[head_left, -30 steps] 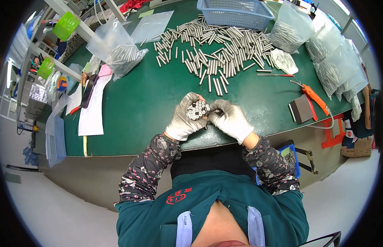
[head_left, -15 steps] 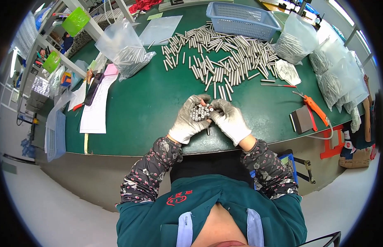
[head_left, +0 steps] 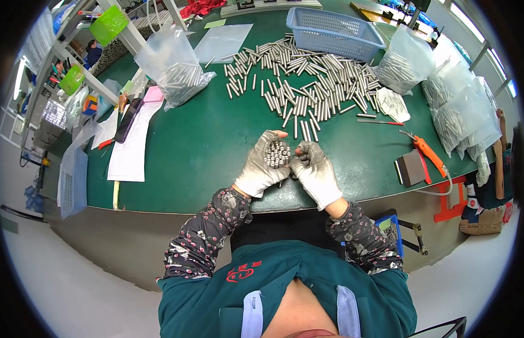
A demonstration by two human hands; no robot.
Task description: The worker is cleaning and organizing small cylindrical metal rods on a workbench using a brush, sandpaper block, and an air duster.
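Raised slightly, gloved left hand [head_left: 261,166] cups seemingly steel rod bundle [head_left: 277,153]

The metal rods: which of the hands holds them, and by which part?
The left hand grips a bundle of metal rods around its sides, ends up; right hand touches it.

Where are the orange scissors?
In the head view, the orange scissors lie on the green table at the person's right, beside a small dark block and right of the pile of metal rods.

Shiny metal rods [head_left: 277,153] (smooth) on a matt green tabletop [head_left: 200,152].
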